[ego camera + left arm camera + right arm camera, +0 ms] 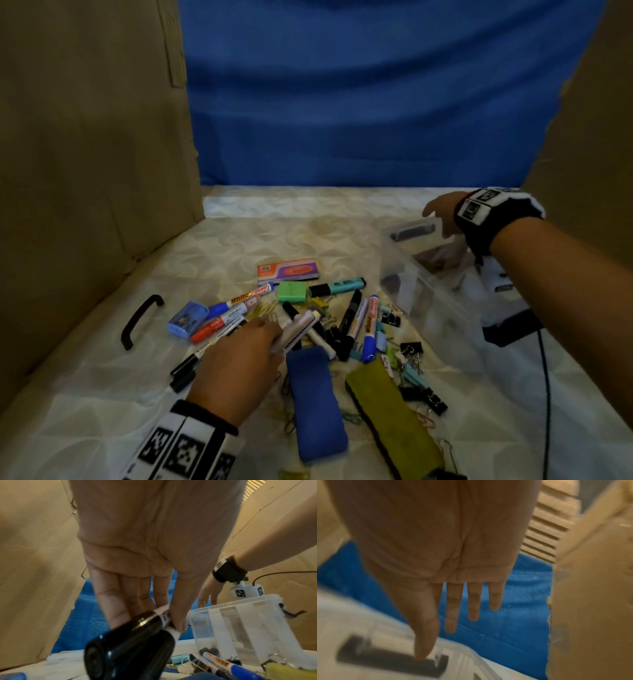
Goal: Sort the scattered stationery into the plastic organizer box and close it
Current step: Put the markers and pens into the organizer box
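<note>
My left hand (274, 334) pinches a white marker with a black cap (298, 329) at the near edge of the stationery pile; the left wrist view shows thumb and fingers closed round this marker (133, 632). The clear plastic organizer box (428, 291) stands open to the right of the pile. Above the box's far end my right hand (436, 214) hovers with straight fingers. In the blurred right wrist view its thumb tip (419, 655) is at the box's black latch (390, 660). Whiteboard markers (246, 298), a teal highlighter (339, 286) and binder clips (424, 397) lie loose.
A blue felt eraser (315, 404) and an olive one (390, 414) lie near me. A staples box (289, 270), a green block (291, 291) and a black handle (140, 320) lie further out. Cardboard walls (85, 137) flank the table. A black cable (544, 377) runs on the right.
</note>
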Action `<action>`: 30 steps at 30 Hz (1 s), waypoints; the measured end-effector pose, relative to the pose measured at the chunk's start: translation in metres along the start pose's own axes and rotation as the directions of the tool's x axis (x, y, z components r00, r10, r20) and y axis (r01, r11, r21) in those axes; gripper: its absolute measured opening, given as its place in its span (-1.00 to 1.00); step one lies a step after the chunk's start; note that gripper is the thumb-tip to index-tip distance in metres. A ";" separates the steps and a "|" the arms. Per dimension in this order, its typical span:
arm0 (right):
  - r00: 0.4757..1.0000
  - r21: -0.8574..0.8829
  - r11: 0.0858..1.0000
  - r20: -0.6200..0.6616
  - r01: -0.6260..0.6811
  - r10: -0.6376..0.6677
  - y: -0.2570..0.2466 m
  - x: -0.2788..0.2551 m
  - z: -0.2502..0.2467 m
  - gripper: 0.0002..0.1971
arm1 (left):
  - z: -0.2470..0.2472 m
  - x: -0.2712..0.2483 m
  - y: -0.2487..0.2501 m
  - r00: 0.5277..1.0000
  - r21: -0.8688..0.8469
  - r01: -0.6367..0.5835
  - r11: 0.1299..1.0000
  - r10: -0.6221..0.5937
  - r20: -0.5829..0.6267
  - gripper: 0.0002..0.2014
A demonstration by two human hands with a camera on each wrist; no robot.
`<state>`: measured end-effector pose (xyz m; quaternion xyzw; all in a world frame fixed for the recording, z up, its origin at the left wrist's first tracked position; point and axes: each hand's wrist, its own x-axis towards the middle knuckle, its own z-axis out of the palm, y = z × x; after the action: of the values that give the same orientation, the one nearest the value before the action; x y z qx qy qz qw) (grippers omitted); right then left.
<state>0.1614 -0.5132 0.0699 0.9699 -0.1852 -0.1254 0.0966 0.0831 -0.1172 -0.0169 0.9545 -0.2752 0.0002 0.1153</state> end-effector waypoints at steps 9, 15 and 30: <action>0.973 0.444 0.890 -0.145 -0.101 0.182 0.000 -0.131 0.038 -0.57 | -0.020 0.026 0.028 0.990 -0.033 -0.126 0.991 0.128 0.063 -0.87; 0.904 0.531 0.794 -0.110 -0.297 0.412 -0.006 -0.138 0.092 -0.41 | -0.042 0.091 0.067 0.982 0.061 -0.188 0.980 0.186 0.037 -0.87; 0.857 0.587 0.731 -0.115 -0.349 0.502 -0.017 -0.142 0.110 -0.34 | 0.009 0.273 0.200 0.938 0.200 -0.333 0.921 0.304 0.164 -0.93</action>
<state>0.0086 -0.4592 -0.0090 0.8944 -0.4172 0.0898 -0.1340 0.2087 -0.4268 0.0358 0.9017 -0.4320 -0.0121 -0.0133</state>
